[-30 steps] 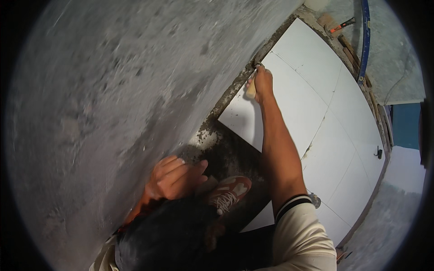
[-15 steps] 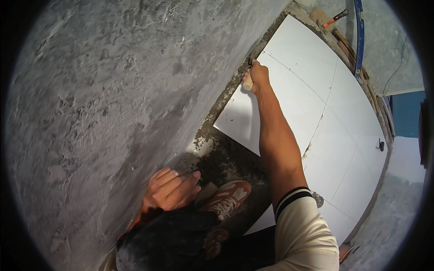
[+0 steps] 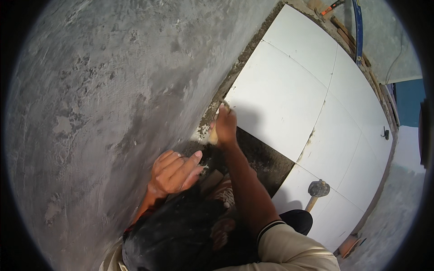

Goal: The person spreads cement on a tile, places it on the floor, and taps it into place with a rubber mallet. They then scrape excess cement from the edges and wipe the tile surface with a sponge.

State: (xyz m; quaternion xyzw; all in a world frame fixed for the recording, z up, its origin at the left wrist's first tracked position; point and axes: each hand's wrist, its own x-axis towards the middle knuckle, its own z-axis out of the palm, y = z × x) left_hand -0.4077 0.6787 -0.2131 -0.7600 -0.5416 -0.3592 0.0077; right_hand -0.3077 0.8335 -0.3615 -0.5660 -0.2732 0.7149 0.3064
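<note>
My right hand (image 3: 226, 124) is wrapped around the pale wooden handle (image 3: 213, 135) of what looks like a trowel. Its metal neck curves out past my fingers, while the blade is mostly hidden. The hand is at the near left corner of a white floor tile (image 3: 280, 99), beside the mortar-filled gap (image 3: 217, 101) along the wall. Near my knee, by the grey wall, my left hand (image 3: 174, 171) has its fingers curled together with nothing visible in them. A dark bare patch (image 3: 266, 158) of floor lies between the tiles and my shoe (image 3: 224, 192).
The rough grey wall (image 3: 108, 99) rises close on my left. A mallet (image 3: 318, 189) stands on the tiles by my right knee. A small black object (image 3: 385, 133) sits near the far right edge. Beyond are a blue level (image 3: 358, 31), a hammer (image 3: 332, 8) and wood strips (image 3: 346, 38).
My right hand has drawn back toward me along the wall-side tile edge, from partway up to the near corner, still gripping the trowel. My left hand stays near my knee. The mallet is more exposed.
</note>
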